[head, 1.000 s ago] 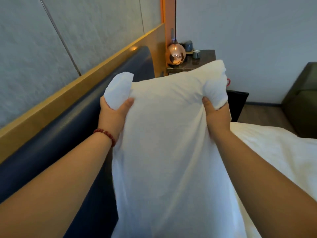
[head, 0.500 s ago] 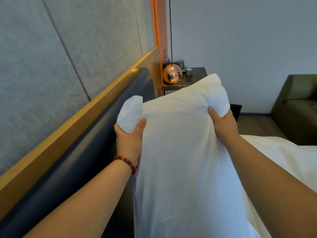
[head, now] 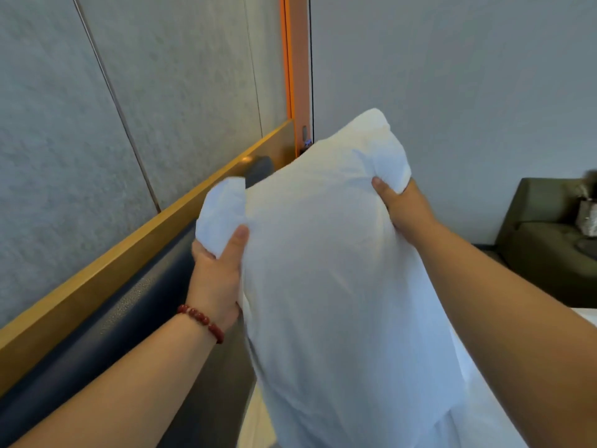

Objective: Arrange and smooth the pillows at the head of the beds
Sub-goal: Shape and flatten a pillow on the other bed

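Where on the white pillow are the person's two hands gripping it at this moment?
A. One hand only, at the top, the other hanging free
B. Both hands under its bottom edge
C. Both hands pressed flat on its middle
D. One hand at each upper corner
D: the left hand bunches the upper left corner of the pillow and the right hand pinches the upper right corner, with the pillow hanging down between them.

pillow (head: 339, 270) bottom cut off by lower edge, hiding most of the bed (head: 589, 318); both hands' fingers tucked behind it; sofa (head: 546, 240) clipped at right; item on it blurred
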`<state>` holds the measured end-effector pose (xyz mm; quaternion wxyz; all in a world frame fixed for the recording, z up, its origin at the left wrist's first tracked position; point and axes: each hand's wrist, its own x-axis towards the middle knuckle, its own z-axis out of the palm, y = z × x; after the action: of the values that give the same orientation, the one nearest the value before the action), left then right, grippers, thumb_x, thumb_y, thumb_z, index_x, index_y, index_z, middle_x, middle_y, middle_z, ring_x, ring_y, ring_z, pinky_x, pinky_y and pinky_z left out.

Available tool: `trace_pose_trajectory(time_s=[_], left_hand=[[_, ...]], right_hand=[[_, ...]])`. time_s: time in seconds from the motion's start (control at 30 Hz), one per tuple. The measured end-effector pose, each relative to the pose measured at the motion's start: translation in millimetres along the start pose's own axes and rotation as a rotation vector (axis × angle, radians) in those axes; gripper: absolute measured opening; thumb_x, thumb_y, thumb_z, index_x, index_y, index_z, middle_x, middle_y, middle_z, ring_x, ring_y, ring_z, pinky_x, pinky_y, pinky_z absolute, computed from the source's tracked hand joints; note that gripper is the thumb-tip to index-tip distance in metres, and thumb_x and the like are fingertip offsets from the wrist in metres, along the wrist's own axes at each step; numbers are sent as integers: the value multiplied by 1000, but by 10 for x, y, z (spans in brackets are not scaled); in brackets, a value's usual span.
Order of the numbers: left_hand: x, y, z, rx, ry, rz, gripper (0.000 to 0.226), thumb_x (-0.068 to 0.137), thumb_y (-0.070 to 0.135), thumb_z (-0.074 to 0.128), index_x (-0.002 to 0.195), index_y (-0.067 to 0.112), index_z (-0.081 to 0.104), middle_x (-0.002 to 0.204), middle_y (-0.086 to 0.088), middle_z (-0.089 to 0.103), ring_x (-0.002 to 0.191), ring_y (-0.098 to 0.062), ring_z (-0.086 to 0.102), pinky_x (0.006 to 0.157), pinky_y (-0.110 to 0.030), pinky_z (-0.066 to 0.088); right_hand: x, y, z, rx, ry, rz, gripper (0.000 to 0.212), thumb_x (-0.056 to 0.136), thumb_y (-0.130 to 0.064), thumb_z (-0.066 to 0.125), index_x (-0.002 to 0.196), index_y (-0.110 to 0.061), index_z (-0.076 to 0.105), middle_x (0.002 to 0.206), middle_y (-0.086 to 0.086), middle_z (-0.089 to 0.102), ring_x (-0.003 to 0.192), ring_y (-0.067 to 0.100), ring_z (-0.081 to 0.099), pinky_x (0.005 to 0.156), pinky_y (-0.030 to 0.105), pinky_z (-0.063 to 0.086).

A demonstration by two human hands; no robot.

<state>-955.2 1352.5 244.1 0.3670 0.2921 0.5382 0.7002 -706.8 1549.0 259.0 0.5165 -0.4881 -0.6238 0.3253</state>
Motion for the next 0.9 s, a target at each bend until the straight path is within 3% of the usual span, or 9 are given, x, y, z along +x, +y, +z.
trace_pose_trajectory(time_s=[0.13,0.27,0.4,0.47,0.57,0.67,0.73,0.83,0.9], left_hand=[[-138,-213,-67,96,115,-68,88,77,49,74,147,36,20,118,6,54,99,-19,58,77,-42,54],[-102,-344,-239,406,238,24,85,83,45,71,148,27,20,127,5,44,105,-17,45,87,-38,41],[-77,-259,-322,646,179,242,61,80,49,69,125,16,45,107,1,57,94,-21,57,74,-31,47],[55,-89,-269,684,145,235,52,84,59,57,109,14,49,91,2,55,85,-19,57,61,-28,39],[380,165,-134,887,86,57,66,87,73,40,111,12,53,90,1,57,76,-13,52,57,-30,34],[662,162,-12,1357,-63,-25,105,74,91,25,126,5,53,120,-18,61,98,-33,60,69,-38,45],[736,35,39,1599,-69,107,115,64,98,10,117,8,58,119,-19,62,104,-37,58,80,-43,45],[639,-280,223,1795,-97,661,84,85,81,16,118,21,63,131,-6,58,124,-28,48,107,-47,33],[506,-548,446,1757,-320,855,63,96,64,26,133,24,56,146,-2,47,140,-23,35,119,-43,13]], right_hand=[[-49,152,218,27,-120,33,60,91,-46,63,142,-21,45,129,-8,54,118,12,49,94,24,34],[-154,321,691,50,-140,128,81,82,-66,60,146,-24,36,143,2,49,129,26,47,106,46,39],[-331,628,1187,-124,-281,189,92,83,-79,35,156,-30,9,164,-2,9,150,24,7,120,51,10],[-551,865,1415,-252,-422,165,92,83,-84,21,156,-32,4,165,-3,-5,151,23,-7,120,50,2],[-909,1165,1711,-245,-512,206,75,94,-68,24,154,-36,-9,164,-5,-13,151,22,-9,120,53,1],[-1189,1405,1877,-225,-522,212,65,100,-58,20,152,-37,-13,163,-8,-16,151,20,-10,120,51,-2],[-1339,1564,1896,-205,-511,209,60,102,-53,17,152,-37,-13,163,-9,-14,151,17,-10,121,46,-4],[-1574,1789,1817,-214,-504,204,57,103,-49,13,153,-35,-8,164,-9,-11,150,13,-9,121,39,-5],[-1737,1918,1729,-228,-473,202,56,102,-51,11,154,-35,-4,163,-11,-10,150,10,-9,121,34,-5]])
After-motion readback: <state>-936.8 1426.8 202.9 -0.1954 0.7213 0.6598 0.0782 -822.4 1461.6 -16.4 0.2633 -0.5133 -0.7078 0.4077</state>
